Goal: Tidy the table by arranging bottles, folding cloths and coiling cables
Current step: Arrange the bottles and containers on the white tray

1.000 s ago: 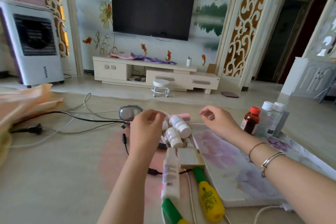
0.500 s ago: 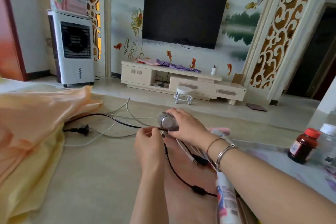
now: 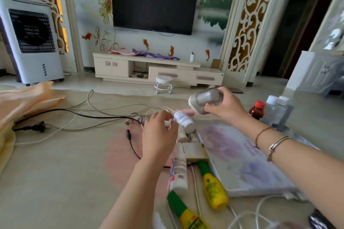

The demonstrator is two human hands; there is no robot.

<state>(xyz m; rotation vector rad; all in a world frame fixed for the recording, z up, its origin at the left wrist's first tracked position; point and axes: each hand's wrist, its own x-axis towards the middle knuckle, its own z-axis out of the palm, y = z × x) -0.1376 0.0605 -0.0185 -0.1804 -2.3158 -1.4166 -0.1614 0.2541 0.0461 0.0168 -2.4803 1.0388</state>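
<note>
My right hand [image 3: 226, 109] grips a grey cylindrical container [image 3: 203, 99] and holds it lifted above the table, tilted on its side. My left hand [image 3: 160, 134] hovers over the bottle pile with fingers curled around thin white cable [image 3: 152, 109] beside a small white bottle [image 3: 183, 121]. Below lie a white tube [image 3: 178, 174] and two yellow bottles with green caps [image 3: 214, 186] [image 3: 188, 215]. A brown bottle with a red cap [image 3: 257, 110] and two clear bottles [image 3: 275, 109] stand at the right. A black cable with plug [image 3: 35, 126] and white cables [image 3: 89, 102] trail left.
A peach-yellow cloth [image 3: 22, 106] is heaped at the left edge. A floral board [image 3: 242, 154] lies under my right forearm. More white cable [image 3: 260, 212] loops at the near right edge. Beyond the table are a stool [image 3: 163, 83] and a TV cabinet [image 3: 158, 69].
My right hand has lifted the grey container off the table and carried it right and up. My left hand shifted from the black cable toward the white bottles. The camera swung back to the right.
</note>
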